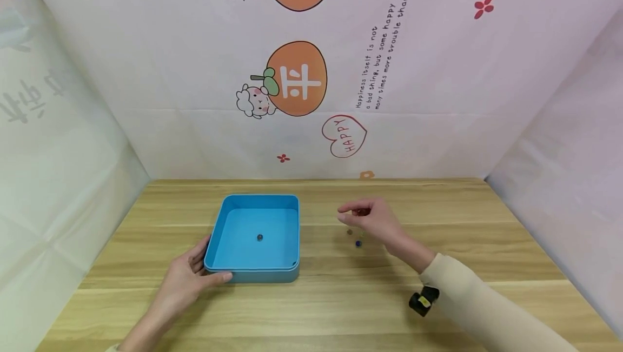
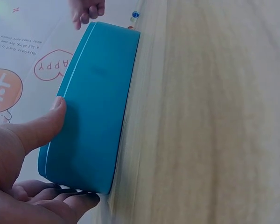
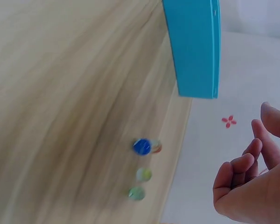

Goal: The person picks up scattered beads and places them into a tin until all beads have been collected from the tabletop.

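Observation:
A shallow blue square box (image 1: 253, 276) stands on the table, its open top facing up. My left hand (image 1: 187, 273) holds its near left corner, thumb against the front wall and fingers along the left side. A dark marble (image 1: 260, 237) lies on the box floor, and a small dark spot shows in the near right corner. My right hand (image 1: 372, 219) is raised to the right of the box, nothing visible between thumb and index finger. Below it on the table lie a blue marble (image 3: 142, 146), an amber-and-white marble (image 3: 157, 146), a yellowish marble (image 3: 143, 174) and a green marble (image 3: 136, 193).
The wood-grain table (image 1: 331, 314) ends at a white printed backdrop (image 1: 413, 141) behind it, with white sheets at the left and right sides. A black wrist camera (image 1: 423, 300) is worn on the right sleeve.

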Action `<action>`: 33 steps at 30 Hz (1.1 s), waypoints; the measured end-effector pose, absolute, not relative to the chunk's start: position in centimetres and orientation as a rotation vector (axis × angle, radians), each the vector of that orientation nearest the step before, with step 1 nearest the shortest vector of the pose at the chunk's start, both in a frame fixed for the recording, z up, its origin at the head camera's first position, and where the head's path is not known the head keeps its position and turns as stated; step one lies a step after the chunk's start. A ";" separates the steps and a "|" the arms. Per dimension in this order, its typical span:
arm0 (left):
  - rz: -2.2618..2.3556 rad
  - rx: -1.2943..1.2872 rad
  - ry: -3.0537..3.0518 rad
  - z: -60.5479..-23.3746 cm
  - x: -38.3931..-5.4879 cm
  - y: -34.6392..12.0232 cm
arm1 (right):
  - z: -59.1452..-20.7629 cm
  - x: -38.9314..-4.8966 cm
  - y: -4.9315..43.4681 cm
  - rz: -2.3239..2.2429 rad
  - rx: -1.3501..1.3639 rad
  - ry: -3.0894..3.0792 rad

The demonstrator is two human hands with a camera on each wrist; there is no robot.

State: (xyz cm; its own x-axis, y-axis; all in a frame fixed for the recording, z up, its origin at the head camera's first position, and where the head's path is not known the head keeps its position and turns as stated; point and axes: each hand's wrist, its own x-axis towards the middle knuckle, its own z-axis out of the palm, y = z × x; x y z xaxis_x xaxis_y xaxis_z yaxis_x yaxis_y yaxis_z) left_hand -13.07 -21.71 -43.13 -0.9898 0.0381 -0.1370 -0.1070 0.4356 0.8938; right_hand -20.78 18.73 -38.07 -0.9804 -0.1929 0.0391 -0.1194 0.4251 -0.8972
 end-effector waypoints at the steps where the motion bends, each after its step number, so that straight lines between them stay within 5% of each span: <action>1: 1.601 -0.060 2.542 -43.2 -13.1 -21.7 | -38.1 -20.6 19.1 -1.625 -0.273 2.594; 33: 1.680 -0.034 2.494 -43.1 -13.0 -21.8 | -40.9 -18.7 25.9 -1.613 -0.085 2.610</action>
State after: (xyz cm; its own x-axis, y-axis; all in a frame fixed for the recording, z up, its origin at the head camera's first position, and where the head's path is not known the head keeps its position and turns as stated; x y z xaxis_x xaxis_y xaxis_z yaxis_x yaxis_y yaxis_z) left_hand -13.02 -21.81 -43.14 -0.9908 0.0559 -0.1233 -0.0933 0.3785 0.9209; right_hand -18.72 25.90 -40.89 -0.9959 -0.0848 -0.0320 -0.0093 0.4468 -0.8946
